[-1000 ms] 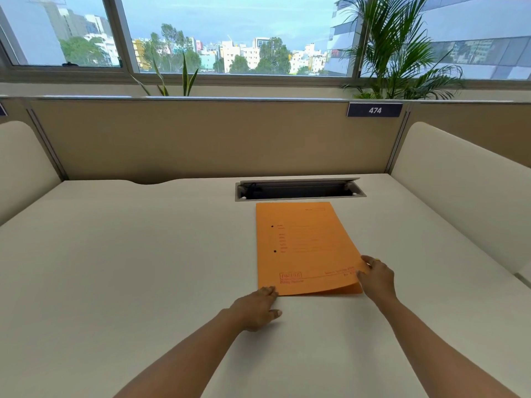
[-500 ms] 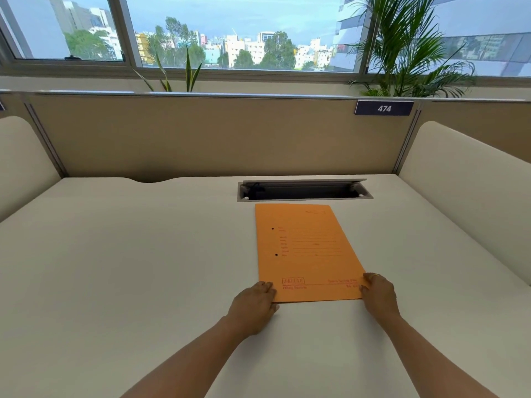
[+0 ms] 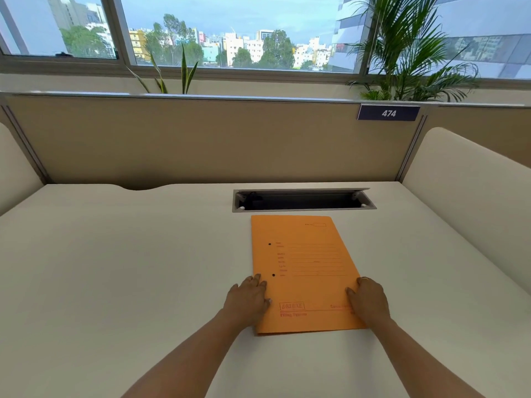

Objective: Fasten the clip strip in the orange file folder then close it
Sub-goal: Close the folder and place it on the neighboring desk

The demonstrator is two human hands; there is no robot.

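Head view: closed orange file folder [image 3: 304, 271] between flat, open hands, left hand [image 3: 249, 300] and right hand [image 3: 370, 299].

A white desk [image 3: 115, 268] with a cable slot [image 3: 304, 200], partition tag 474 [image 3: 388, 113], palm [image 3: 411, 53] behind.

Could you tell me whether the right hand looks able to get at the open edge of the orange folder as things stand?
Probably yes: the right hand already rests flat on the orange folder by its right edge, and nothing lies on the desk beside it.
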